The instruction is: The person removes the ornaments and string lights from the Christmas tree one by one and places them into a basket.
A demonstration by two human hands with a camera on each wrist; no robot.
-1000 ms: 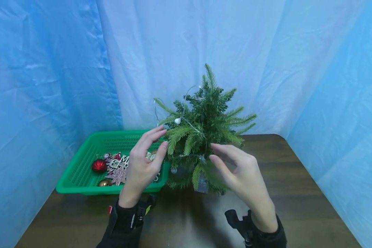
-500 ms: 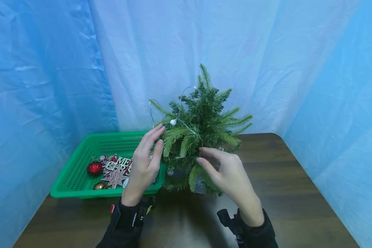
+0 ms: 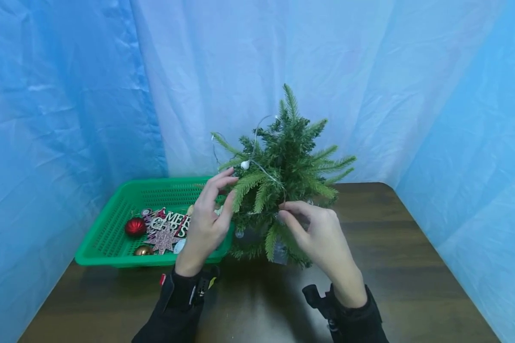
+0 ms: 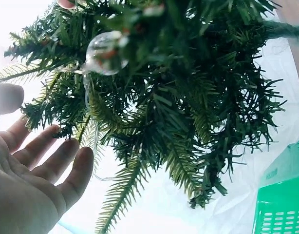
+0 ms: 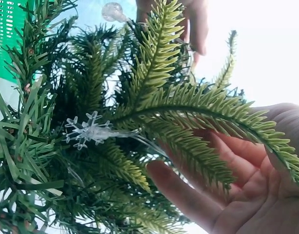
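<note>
A small artificial Christmas tree [image 3: 298,157] stands on the table, with a clear-wired string light [image 3: 267,174] looped round its left and front branches. One round white bulb [image 3: 245,165] shows on the upper left. My right hand [image 3: 319,236] is at the front of the tree, thumb and forefinger pinching the light wire; the exact grip is partly hidden by needles. Close by in the right wrist view is a clear snowflake light [image 5: 88,130]. My left hand [image 3: 208,221] rests beside the left branches, fingers loosely spread, holding nothing. A clear round bulb [image 4: 108,52] hangs in the left wrist view.
To the left of the tree is a green plastic basket [image 3: 107,259]. It holds a red bauble [image 3: 135,227], a gold bauble [image 3: 143,250], a glittery pink star [image 3: 163,239] and a lettered ornament [image 3: 176,219]. Blue cloth [image 3: 68,95] hangs around the wooden table [image 3: 390,267].
My right hand has moved left and inward to the front of the tree, its thumb and forefinger closing on the wire. My left hand stays near the left branches, shifting only slightly.
</note>
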